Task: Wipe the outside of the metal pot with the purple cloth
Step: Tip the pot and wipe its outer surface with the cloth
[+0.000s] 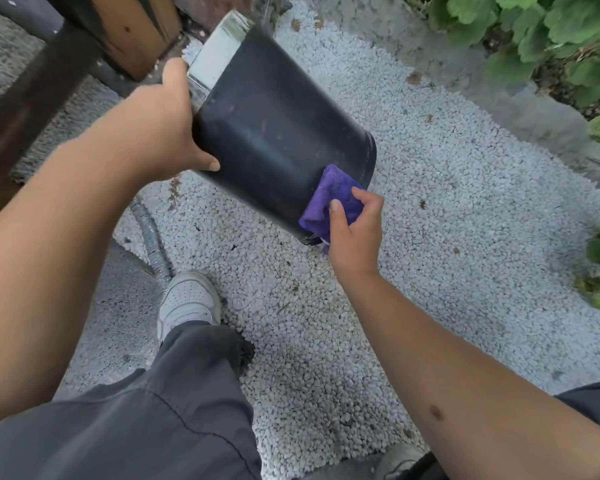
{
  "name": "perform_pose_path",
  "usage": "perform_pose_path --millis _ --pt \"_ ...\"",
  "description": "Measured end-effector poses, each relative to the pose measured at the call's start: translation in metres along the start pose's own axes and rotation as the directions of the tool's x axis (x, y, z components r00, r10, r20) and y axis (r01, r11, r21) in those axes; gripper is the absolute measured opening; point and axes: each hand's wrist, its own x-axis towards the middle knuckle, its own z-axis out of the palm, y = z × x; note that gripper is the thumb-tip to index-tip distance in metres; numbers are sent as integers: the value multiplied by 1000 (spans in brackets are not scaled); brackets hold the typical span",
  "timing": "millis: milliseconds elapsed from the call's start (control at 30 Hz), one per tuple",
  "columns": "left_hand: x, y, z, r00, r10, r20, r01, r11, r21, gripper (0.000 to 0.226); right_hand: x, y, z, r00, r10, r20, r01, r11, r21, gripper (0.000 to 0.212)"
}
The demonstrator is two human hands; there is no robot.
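Head view. The left hand (163,133) grips the metal pot (278,133) at its upper left side, fingers wrapped over the rim edge and thumb pressed flat on the dark outer wall. The right hand (355,233) pinches the purple cloth (329,202), bunched between thumb and fingers, and presses it against the pot's lower right wall near the bottom edge.

The pot is held in the air above white gravel (447,220), tilted well over. Its long axis runs from upper left to lower right: the shiny band at the mouth end points up and away toward a wooden structure (118,32), and the base points down toward the camera's right. The interior is turned away; contents cannot be told.

Below, a white shoe (187,299) and grey trouser leg (174,410) stand on the gravel. Green leaves (551,26) border the upper right.
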Motion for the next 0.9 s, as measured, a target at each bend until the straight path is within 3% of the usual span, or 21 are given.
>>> perform_pose_path --millis 100,200,333,367,433,500,567,900 --pt "2 13 -9 996 63 -63 -67 996 -59 79 9 -9 -7 998 44 -45 -43 999 33 23" --pt "6 32 -16 970 143 -199 -160 985 -72 83 29 -21 -21 993 39 -112 -31 997 67 17" --pt "11 59 -27 858 354 -373 -407 910 -72 87 60 -35 -44 986 140 -96 -124 980 154 9" --pt "10 64 -27 827 423 -370 -472 880 -49 86 68 -37 -51 981 184 -65 -172 973 153 10" --pt "3 72 -15 773 575 -267 -550 818 170 81 80 -38 -59 975 222 -20 -217 967 134 7" --pt "-8 76 3 793 584 -172 -488 779 395 91 87 -38 -63 980 198 -8 -196 975 106 4" --pt "-16 81 12 844 508 -176 -373 789 488 104 90 -37 -65 986 169 -5 -167 981 99 7" --pt "0 92 2 899 390 -201 -257 839 479 109 77 -36 -49 991 54 -119 -37 990 139 5"
